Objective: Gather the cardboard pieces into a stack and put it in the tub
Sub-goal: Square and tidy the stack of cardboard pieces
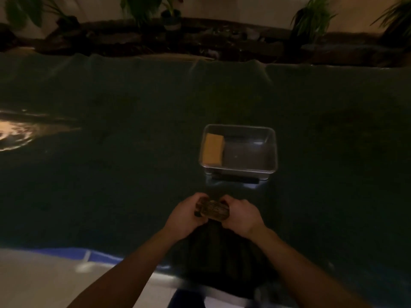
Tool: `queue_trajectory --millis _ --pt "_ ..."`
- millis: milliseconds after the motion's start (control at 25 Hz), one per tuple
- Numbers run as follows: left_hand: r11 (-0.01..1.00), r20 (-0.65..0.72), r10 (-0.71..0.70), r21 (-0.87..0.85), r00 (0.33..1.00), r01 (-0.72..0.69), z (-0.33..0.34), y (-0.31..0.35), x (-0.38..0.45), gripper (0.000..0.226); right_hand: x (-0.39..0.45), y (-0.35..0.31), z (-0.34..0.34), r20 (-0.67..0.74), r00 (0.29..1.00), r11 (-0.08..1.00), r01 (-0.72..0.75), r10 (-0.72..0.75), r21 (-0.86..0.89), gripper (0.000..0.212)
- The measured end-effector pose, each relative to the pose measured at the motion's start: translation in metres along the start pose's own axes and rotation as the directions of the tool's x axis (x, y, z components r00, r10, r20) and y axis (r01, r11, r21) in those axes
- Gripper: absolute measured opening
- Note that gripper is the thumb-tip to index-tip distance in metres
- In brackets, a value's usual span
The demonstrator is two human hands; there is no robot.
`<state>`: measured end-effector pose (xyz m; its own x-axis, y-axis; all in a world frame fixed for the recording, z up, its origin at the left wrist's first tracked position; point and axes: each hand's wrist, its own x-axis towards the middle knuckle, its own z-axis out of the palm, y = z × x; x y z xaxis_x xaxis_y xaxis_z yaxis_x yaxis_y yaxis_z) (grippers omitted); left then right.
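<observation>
A small stack of cardboard pieces (214, 210) is held edge-on between both hands, just above the dark cloth-covered table. My left hand (185, 215) grips its left end and my right hand (241, 216) grips its right end. Beyond the hands stands a clear plastic tub (270, 152), and a tan cardboard piece (213, 148) leans against its left wall. The rest of the tub's floor looks bare.
The dark green cloth (111, 174) covers the whole table. Potted plants (311, 21) and dark clutter line the far edge. A bright light patch (13, 134) glares at the left. The table's near edge shows blue trim (73, 254) above a pale floor.
</observation>
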<state>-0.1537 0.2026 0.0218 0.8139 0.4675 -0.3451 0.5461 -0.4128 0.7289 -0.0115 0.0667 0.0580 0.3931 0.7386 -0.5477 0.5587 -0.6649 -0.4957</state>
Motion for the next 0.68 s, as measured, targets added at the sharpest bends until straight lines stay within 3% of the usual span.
queue_trajectory --millis 240,360,520,680 --pt "0.979 0.019 0.052 0.198 0.998 -0.054 -0.046 -0.063 0.005 0.044 0.043 -0.064 0.040 0.016 0.998 0.995 -0.064 0.066 -0.077 0.050" --pt "0.989 -0.016 0.015 0.145 1.000 -0.012 -0.039 -0.073 0.011 0.049 0.057 -0.066 0.039 0.048 0.996 0.988 -0.068 0.076 -0.138 0.054" --pt "0.998 -0.041 0.054 0.029 0.998 -0.053 -0.029 -0.076 0.006 0.078 0.070 -0.064 0.041 0.120 0.989 0.960 -0.049 0.085 -0.274 0.056" --pt "0.985 -0.062 0.150 0.098 0.987 -0.144 -0.021 -0.073 0.010 0.059 0.076 -0.055 0.046 0.099 0.993 0.964 -0.037 0.066 -0.264 0.053"
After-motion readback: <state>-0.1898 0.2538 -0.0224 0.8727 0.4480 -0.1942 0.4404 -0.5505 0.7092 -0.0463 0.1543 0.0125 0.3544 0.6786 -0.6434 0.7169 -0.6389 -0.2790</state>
